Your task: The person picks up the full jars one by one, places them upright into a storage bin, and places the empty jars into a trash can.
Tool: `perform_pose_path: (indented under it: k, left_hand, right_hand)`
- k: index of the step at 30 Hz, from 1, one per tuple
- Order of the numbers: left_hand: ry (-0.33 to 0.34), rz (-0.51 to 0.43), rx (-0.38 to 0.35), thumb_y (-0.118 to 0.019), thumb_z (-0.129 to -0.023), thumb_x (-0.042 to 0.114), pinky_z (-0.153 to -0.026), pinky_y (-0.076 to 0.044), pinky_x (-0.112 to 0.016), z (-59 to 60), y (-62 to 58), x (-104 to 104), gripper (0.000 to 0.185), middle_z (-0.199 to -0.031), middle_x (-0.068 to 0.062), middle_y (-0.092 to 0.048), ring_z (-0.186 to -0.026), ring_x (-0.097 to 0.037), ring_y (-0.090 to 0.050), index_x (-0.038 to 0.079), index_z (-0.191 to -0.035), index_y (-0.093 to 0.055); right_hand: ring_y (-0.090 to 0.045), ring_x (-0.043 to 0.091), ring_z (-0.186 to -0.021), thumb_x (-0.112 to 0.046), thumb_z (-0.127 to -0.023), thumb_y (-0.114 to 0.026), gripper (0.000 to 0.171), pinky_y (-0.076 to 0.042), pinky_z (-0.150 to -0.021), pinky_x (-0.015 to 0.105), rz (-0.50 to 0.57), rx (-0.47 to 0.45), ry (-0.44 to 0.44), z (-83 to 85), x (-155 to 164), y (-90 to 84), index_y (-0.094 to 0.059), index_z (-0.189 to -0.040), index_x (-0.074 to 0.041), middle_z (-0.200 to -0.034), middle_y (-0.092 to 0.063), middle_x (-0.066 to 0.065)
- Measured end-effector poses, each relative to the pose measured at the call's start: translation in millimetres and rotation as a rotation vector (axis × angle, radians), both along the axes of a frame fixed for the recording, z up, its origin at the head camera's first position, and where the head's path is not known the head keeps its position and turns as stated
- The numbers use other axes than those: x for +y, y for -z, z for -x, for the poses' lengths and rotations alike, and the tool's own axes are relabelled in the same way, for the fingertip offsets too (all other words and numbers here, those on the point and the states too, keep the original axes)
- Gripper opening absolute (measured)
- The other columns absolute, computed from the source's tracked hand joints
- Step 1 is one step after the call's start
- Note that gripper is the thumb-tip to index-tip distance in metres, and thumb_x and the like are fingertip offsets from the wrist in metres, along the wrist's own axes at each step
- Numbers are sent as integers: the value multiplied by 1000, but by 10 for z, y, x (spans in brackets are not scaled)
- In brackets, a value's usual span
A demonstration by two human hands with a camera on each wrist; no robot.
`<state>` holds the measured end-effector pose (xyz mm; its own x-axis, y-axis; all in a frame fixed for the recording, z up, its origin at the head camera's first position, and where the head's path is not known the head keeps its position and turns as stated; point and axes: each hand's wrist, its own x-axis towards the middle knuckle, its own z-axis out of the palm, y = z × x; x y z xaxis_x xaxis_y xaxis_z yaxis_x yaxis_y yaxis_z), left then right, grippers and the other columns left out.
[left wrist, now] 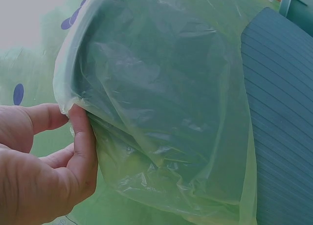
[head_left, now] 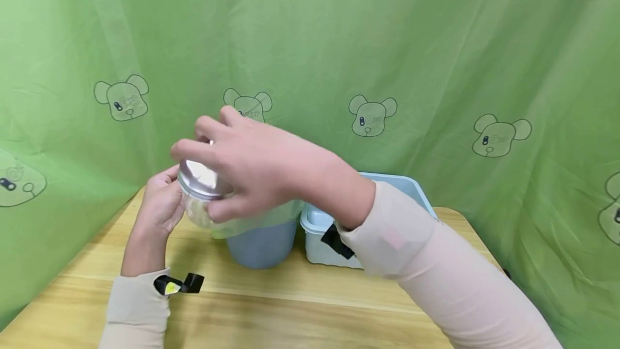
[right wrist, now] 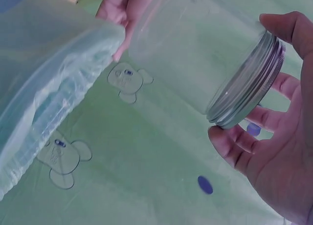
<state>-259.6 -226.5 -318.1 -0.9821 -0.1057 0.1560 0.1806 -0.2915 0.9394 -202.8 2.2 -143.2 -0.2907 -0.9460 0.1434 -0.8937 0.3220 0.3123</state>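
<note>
My right hand [head_left: 261, 163] grips a clear jar [right wrist: 190, 49] by its silver screw lid [right wrist: 254, 88], fingers and thumb spread around the lid's edge. The jar is tilted in the right wrist view and looks see-through. A ribbed blue bin [head_left: 263, 244] stands on the table, lined with a thin green plastic bag [left wrist: 161, 117] that folds down over its rim. With thumb and fingers, my left hand [left wrist: 58, 156] pinches the bag at the bin's rim. In the head view, the jar and right hand cover most of the bin's mouth.
Just right of the bin sits a light blue basket [head_left: 329, 252], partly behind my right forearm. Both stand on a wooden table [head_left: 290, 316]. A green curtain [head_left: 310, 26] with bear-face prints hangs close behind and along the sides.
</note>
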Motion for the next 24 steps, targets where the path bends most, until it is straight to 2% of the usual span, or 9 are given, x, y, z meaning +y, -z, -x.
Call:
perform_pose_path:
  k: [2, 3, 7, 10, 24]
  left_hand:
    - [15, -28, 3, -68, -99, 12, -95, -53, -21, 19, 0, 4, 68, -128, -2, -53, -114, -12, -58, -8, -153, -33]
    - [19, -37, 3, -70, -99, 13, -94, -54, -22, 25, 1, 4, 64, -127, -3, -54, -112, -12, -59, -7, -150, -38]
    - [27, -65, 5, -74, -96, 15, -86, -57, -23, 23, 5, 3, 32, -119, -1, -62, -99, -12, -65, 6, -125, -64]
    - [30, -78, 6, -75, -95, 15, -81, -57, -22, 9, 5, 9, 16, -113, 1, -66, -93, -11, -66, 14, -110, -72]
    - [17, -86, 22, -76, -94, 14, -76, -57, -22, 14, 16, 31, 24, -107, 0, -68, -88, -11, -67, 7, -116, -70]
  right_hand:
    - [-43, 22, -106, -47, -89, -67, 65, -44, -85, 30, 26, -26, 20, 60, 28, -24, -48, -147, -25, -132, -51, 2]
    - [-43, 23, -107, -46, -89, -69, 65, -44, -85, 31, 40, -40, 30, 92, 44, -31, -49, -146, -25, -131, -51, 2]
    - [-43, 24, -110, -44, -88, -70, 63, -45, -85, 32, 80, -69, 80, 220, 108, -24, -50, -144, -26, -129, -51, 1]
    - [-42, 25, -111, -42, -87, -69, 61, -46, -83, 32, 98, -92, 115, 319, 155, 3, -50, -143, -27, -130, -51, 1]
    - [-41, 26, -104, -42, -88, -66, 59, -45, -78, 34, 135, -135, 262, 819, 306, 189, -49, -142, -26, -130, -49, 5]
